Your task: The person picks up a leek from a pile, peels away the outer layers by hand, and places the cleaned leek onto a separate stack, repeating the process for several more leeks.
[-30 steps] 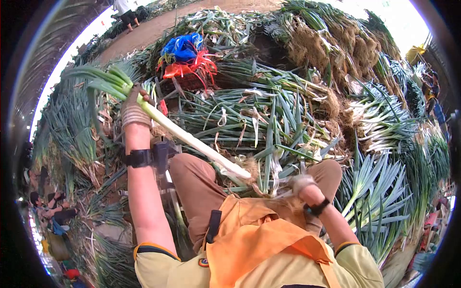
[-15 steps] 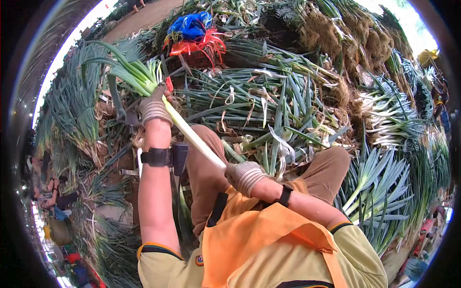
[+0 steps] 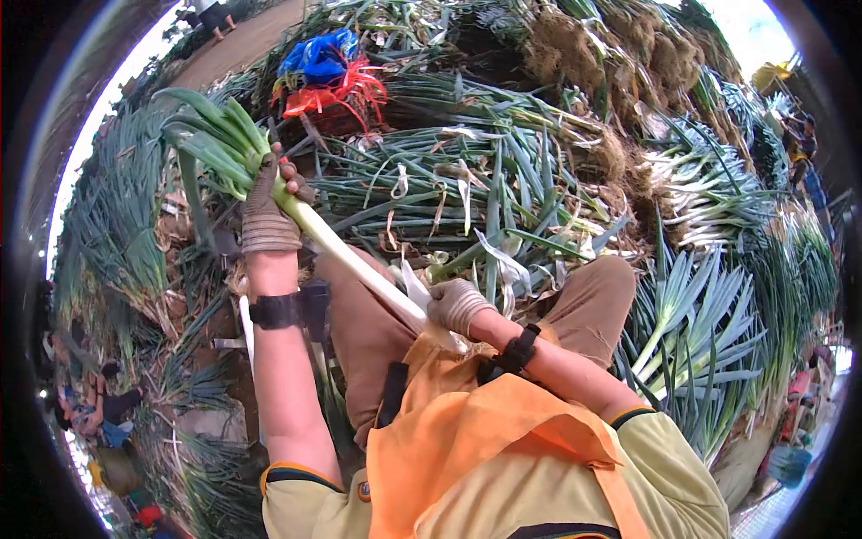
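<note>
A leek (image 3: 337, 249) lies diagonally before my lap, green leaves at the upper left and white base at the lower right. My left hand (image 3: 271, 202), in a dirty glove, is wrapped around it just below the leaves. My right hand (image 3: 458, 304), also gloved, is closed beside the white base. A pale strip of leek skin (image 3: 415, 286) sticks out from its fingers; part of the strip is hidden by the hand. The leek's lower end (image 3: 449, 340) rests close to my orange apron (image 3: 485, 440).
A heap of untrimmed leeks (image 3: 404, 193) lies in front of my knees. Cleaned leeks with white stems (image 3: 687, 184) are stacked at right, with leafy ones (image 3: 691, 323) beside my right knee. Blue and red plastic ties (image 3: 328, 76) sit on the heap. People appear at the edges.
My right hand has shifted up off the leek's base, and a pale strip now shows at its fingers. The base points nearer my apron. My left hand keeps its grip.
</note>
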The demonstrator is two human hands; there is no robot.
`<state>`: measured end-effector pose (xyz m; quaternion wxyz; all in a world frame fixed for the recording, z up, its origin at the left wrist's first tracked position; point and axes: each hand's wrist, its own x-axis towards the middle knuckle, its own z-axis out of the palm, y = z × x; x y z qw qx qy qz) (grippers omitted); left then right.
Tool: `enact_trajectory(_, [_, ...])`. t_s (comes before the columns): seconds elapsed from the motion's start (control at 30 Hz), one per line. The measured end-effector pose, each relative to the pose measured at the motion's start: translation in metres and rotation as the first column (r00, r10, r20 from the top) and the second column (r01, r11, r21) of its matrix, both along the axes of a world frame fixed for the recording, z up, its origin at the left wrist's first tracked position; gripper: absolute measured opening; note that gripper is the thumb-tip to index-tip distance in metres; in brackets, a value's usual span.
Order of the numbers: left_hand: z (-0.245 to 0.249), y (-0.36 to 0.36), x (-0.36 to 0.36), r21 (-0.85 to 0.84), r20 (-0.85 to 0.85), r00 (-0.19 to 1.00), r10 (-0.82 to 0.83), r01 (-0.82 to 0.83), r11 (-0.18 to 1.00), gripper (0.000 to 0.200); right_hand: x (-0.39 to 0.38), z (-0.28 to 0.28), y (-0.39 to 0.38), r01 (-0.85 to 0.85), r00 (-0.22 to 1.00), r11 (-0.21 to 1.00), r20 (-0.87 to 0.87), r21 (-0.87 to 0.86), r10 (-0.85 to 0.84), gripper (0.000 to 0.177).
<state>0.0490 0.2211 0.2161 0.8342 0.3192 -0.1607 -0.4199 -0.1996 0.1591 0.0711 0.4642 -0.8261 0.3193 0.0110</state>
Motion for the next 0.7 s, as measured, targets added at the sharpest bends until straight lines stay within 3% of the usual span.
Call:
enact_trajectory(0.07, [-0.001, -0.007, -0.008, 0.057, -0.012, 0.997, 0.080, -0.079, 0.995, 0.022, -0.004, 0.001, -0.006, -0.009, 0.993, 0.990, -0.118, -0.143, -0.008, 0.023])
enact_trajectory(0.1, [0.001, -0.010, -0.010, 0.167, 0.014, 0.989, 0.150, -0.150, 0.975, 0.019, -0.006, 0.004, -0.012, -0.102, 0.975, 0.980, -0.212, -0.171, 0.065, 0.025])
enact_trajectory(0.13, [0.001, -0.014, -0.012, 0.169, 0.011, 0.991, 0.135, -0.134, 0.976, 0.019, -0.007, 0.005, -0.017, -0.088, 0.975, 0.982, -0.215, -0.169, 0.050, 0.025])
enact_trajectory(0.2, [-0.001, -0.022, -0.013, 0.256, 0.066, 0.960, 0.274, -0.281, 0.925, 0.016, -0.007, 0.005, -0.024, -0.175, 0.886, 0.958, -0.461, -0.228, 0.053, 0.023])
enact_trajectory(0.33, [-0.002, -0.032, 0.007, 0.252, 0.109, 0.939, 0.325, -0.343, 0.905, 0.012, -0.026, -0.035, -0.034, -0.236, 0.876, 0.926, -0.477, -0.295, 0.071, 0.021])
enact_trajectory(0.4, [0.021, -0.030, -0.010, 0.178, 0.140, 0.930, 0.339, -0.360, 0.916, 0.013, -0.036, -0.062, -0.037, -0.243, 0.850, 0.922, -0.524, -0.301, 0.053, 0.020])
enact_trajectory(0.47, [0.031, -0.028, 0.010, 0.237, 0.049, 0.901, 0.430, -0.429, 0.872, 0.014, -0.049, -0.103, -0.045, -0.367, 0.758, 0.854, -0.651, -0.369, 0.044, 0.022])
enact_trajectory(0.53, [0.037, -0.005, 0.078, 0.050, 0.025, 0.952, 0.306, -0.307, 0.950, 0.013, -0.087, -0.089, -0.051, -0.215, 0.761, 0.922, -0.647, -0.323, -0.049, 0.024])
enact_trajectory(0.6, [0.069, 0.017, 0.090, 0.053, 0.081, 0.983, 0.165, -0.170, 0.984, 0.015, -0.091, -0.078, -0.061, -0.135, 0.726, 0.965, -0.686, -0.223, -0.057, 0.030])
enact_trajectory(0.63, [0.072, 0.021, 0.100, 0.061, 0.081, 0.968, 0.237, -0.242, 0.968, 0.017, -0.088, -0.130, -0.069, -0.014, 0.782, 0.954, -0.598, -0.301, -0.177, 0.038])
enact_trajectory(0.67, [0.072, 0.022, 0.108, 0.069, 0.079, 0.950, 0.303, -0.309, 0.949, 0.019, -0.080, -0.129, -0.083, 0.407, 0.845, 0.912, -0.354, -0.058, -0.400, 0.055])
enact_trajectory(0.7, [0.068, 0.022, 0.107, 0.085, 0.139, 0.946, 0.292, -0.305, 0.948, 0.021, -0.075, -0.055, -0.085, -0.116, 0.905, 0.967, -0.425, -0.229, 0.008, 0.064])
